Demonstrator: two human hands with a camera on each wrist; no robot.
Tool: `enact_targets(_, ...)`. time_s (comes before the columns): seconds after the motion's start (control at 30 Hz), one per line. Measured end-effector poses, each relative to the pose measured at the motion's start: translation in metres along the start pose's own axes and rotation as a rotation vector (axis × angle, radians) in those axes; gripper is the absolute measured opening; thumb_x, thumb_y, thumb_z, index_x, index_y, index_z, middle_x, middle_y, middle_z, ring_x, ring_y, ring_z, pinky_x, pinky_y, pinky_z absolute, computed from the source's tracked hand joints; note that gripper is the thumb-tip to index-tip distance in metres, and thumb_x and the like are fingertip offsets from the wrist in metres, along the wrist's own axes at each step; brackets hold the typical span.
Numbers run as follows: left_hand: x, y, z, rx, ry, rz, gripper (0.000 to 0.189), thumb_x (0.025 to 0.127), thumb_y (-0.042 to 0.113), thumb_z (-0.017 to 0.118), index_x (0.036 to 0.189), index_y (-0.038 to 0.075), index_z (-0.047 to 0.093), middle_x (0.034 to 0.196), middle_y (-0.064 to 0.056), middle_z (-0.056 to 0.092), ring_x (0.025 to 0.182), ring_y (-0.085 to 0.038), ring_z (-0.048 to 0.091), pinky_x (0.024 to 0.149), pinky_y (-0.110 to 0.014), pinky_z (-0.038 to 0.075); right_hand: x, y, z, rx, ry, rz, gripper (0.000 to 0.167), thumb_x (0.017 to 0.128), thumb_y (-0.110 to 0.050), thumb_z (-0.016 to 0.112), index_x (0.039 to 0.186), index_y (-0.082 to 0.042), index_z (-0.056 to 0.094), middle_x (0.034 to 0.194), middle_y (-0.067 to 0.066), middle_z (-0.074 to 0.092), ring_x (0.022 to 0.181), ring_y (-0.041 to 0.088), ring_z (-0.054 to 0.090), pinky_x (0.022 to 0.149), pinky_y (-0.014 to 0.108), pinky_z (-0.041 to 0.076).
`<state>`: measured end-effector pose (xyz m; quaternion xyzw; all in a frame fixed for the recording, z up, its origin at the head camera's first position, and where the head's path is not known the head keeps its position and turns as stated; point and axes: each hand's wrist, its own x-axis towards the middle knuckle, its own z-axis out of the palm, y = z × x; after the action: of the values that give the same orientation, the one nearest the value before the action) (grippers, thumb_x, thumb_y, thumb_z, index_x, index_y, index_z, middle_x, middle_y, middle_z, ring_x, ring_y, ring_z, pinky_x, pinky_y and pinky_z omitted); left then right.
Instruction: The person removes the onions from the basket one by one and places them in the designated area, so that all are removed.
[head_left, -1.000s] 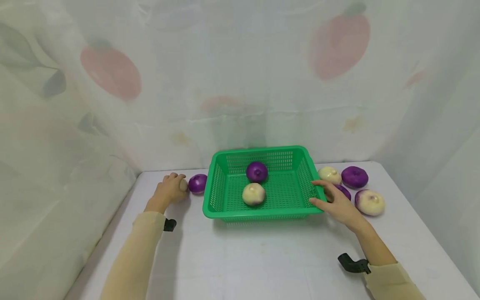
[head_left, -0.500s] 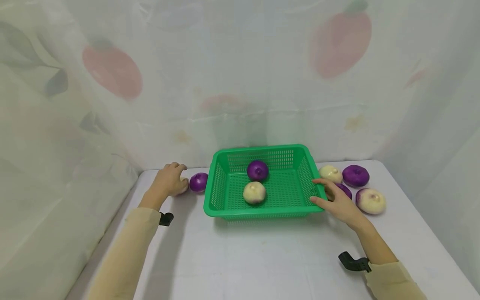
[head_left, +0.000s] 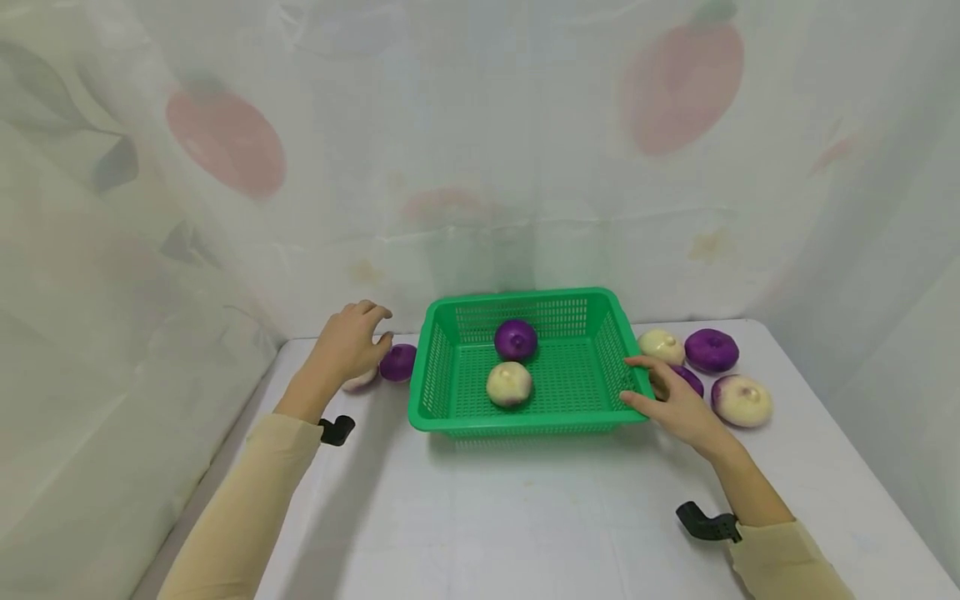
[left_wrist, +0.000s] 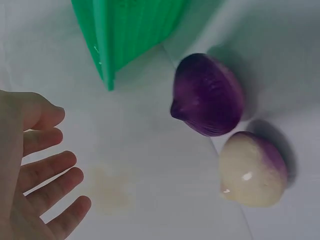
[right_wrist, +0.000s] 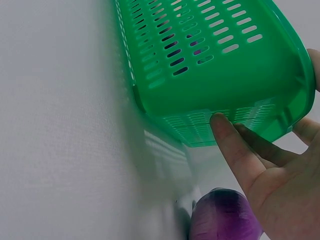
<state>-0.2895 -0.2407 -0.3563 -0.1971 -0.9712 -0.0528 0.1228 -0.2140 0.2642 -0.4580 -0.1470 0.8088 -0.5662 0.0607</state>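
My left hand [head_left: 347, 346] hovers with relaxed fingers, holding nothing, over the left end of the table. Below it lie a white-and-purple onion [head_left: 360, 381], partly hidden by the hand, and a purple onion [head_left: 397, 363]; in the left wrist view the white-and-purple onion [left_wrist: 254, 170] and the purple onion [left_wrist: 209, 95] sit side by side. My right hand [head_left: 678, 412] grips the right rim of a green plastic basket [head_left: 525, 424], some fingers pressed to its outer wall in the right wrist view. Inside the basket are one purple onion [head_left: 516, 340] and one whitish onion [head_left: 509, 384].
Right of the basket lie several more onions: a whitish one [head_left: 661, 347], a purple one [head_left: 711, 351], a white-and-purple one [head_left: 742, 401] and a purple one [head_left: 688, 381] partly behind my right hand. A printed curtain [head_left: 480, 167] hangs along the table's back edge.
My left hand has come off the white-and-purple onion, rising up and to the right with its fingers loosened. The onion stays on the table. My right hand keeps its place on the basket.
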Motion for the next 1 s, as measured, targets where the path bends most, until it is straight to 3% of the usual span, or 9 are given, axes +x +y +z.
enact_targets(0.17, 0.003, 0.016, -0.007, -0.018, 0.05, 0.067, 0.032, 0.094, 0.019, 0.064, 0.121, 0.001, 0.067, 0.121, -0.017, 0.066, 0.114, -0.043, 0.06, 0.093, -0.056, 0.049, 0.001, 0.0, 0.0, 0.005, 0.0, 0.001, 0.063, 0.1, -0.027, 0.067, 0.152, -0.008, 0.037, 0.152, 0.027, 0.04, 0.132, 0.039, 0.047, 0.089, 0.019, 0.049)
enact_targets(0.37, 0.004, 0.039, -0.011, -0.065, 0.08, 0.153, 0.031, 0.093, 0.018, 0.065, 0.118, 0.002, 0.069, 0.119, -0.015, 0.067, 0.113, -0.042, 0.061, 0.095, -0.055, 0.048, -0.001, -0.002, 0.001, 0.007, -0.001, 0.002, 0.062, 0.101, -0.027, 0.067, 0.152, -0.008, 0.037, 0.153, 0.027, 0.039, 0.132, 0.04, 0.047, 0.088, 0.02, 0.05)
enact_targets(0.67, 0.007, 0.068, -0.017, -0.056, 0.102, 0.266, 0.029, 0.092, 0.018, 0.068, 0.116, 0.0, 0.069, 0.117, -0.017, 0.067, 0.11, -0.039, 0.062, 0.094, -0.054, 0.05, -0.001, -0.003, 0.0, 0.002, -0.001, 0.006, 0.062, 0.1, -0.027, 0.067, 0.152, -0.009, 0.038, 0.151, 0.027, 0.041, 0.131, 0.039, 0.049, 0.088, 0.021, 0.05)
enact_targets(1.0, 0.013, 0.088, -0.022, -0.041, -0.012, 0.245, 0.039, 0.097, 0.025, 0.067, 0.128, 0.002, 0.065, 0.126, -0.015, 0.063, 0.119, -0.037, 0.057, 0.1, -0.053, 0.046, 0.0, -0.001, 0.0, 0.006, -0.005, 0.01, 0.062, 0.101, -0.028, 0.067, 0.152, -0.009, 0.037, 0.151, 0.028, 0.04, 0.131, 0.037, 0.048, 0.088, 0.021, 0.05)
